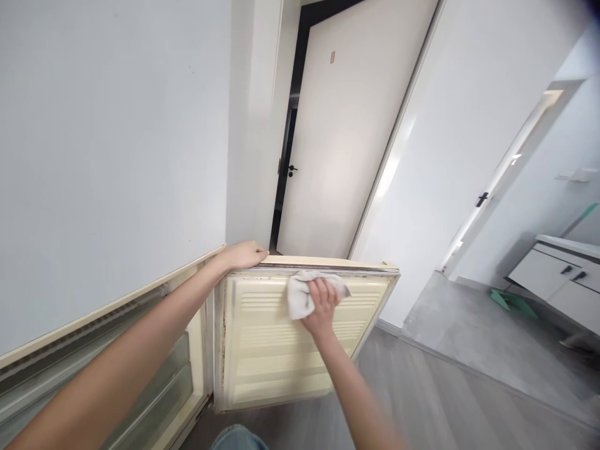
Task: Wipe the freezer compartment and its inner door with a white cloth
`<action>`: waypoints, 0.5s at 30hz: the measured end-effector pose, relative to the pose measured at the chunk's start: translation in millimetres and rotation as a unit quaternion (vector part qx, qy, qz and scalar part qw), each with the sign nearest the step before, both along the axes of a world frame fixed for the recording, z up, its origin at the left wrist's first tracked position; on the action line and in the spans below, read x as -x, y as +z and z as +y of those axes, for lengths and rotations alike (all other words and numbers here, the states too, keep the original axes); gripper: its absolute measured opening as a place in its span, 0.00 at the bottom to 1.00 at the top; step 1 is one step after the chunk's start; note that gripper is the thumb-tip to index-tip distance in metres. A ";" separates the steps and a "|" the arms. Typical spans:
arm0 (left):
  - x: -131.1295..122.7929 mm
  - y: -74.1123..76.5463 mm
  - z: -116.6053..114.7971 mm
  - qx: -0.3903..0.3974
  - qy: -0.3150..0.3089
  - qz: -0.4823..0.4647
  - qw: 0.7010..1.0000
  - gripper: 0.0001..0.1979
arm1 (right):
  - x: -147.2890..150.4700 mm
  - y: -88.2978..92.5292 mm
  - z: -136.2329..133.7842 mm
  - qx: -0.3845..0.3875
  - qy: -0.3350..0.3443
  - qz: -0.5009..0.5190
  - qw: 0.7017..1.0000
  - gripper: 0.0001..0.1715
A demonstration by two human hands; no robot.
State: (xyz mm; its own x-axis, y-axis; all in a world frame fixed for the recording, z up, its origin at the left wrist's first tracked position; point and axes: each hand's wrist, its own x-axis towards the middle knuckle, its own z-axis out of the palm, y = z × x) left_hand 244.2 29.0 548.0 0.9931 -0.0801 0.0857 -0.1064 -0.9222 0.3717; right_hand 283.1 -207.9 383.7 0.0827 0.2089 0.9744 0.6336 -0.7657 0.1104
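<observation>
A cream refrigerator door (pixel 276 369) stands swung open, its ribbed inner panel facing me. Dark stains mark its seal along the hinge side and the top. Over the door's top edge, near the hinge, my left hand (pixel 244 254) is closed, its fingers partly hidden behind the edge. My right hand (pixel 322 303) is closed on a crumpled white cloth (pixel 300 294), which is pressed against the upper part of the inner panel. To the left, the refrigerator compartment (pixel 175 375) is open, with drawer fronts inside, partly covered by my left arm.
Behind the refrigerator door stands a white room door (pixel 347 125) with a black handle, slightly ajar. Grey wood-look floor (pixel 422 387) spreads below. At the right are a white cabinet (pixel 557 275) and a green dustpan-like object (pixel 513 303). My knee (pixel 238 437) shows at the bottom.
</observation>
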 end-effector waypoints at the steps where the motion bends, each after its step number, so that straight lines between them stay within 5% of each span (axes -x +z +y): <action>1: 1.1 0.6 -0.2 0.002 -0.002 0.001 1.000 0.21 | -9.4 -2.6 -20.6 -0.019 -0.033 -0.005 0.999 0.22; 4: 2.5 1.4 0.0 0.009 -0.008 -0.001 1.000 0.20 | -39.7 -6.2 -89.1 -0.066 -0.110 0.016 0.992 0.23; 7: 1.5 0.5 1.2 0.016 -0.003 -0.005 1.000 0.19 | -58.9 6.5 -147.6 -0.122 -0.085 0.152 0.977 0.27; 9: 1.3 0.0 1.8 0.022 0.005 -0.007 1.000 0.19 | -59.7 22.2 -168.0 -0.248 -0.056 0.279 0.926 0.29; 12: 3.7 0.9 1.4 0.030 0.015 -0.007 0.999 0.18 | -45.8 39.1 -158.3 -0.452 -0.075 0.334 0.824 0.37; 13: 5.0 1.5 1.0 0.032 0.017 -0.007 0.999 0.18 | -38.8 39.8 -143.9 -0.477 -0.076 0.310 0.819 0.38; 15: 7.6 2.5 0.2 0.035 0.020 -0.010 0.999 0.18 | -22.6 32.6 -100.6 -0.433 -0.035 0.232 0.870 0.38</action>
State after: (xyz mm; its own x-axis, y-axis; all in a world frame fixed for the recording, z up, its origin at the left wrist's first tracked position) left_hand 236.6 29.2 550.5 0.9934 -0.0332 0.1094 -0.0777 -0.8980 0.4331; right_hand 305.7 -308.5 416.3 0.4926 -0.6083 0.6224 0.4045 -0.4731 -0.7826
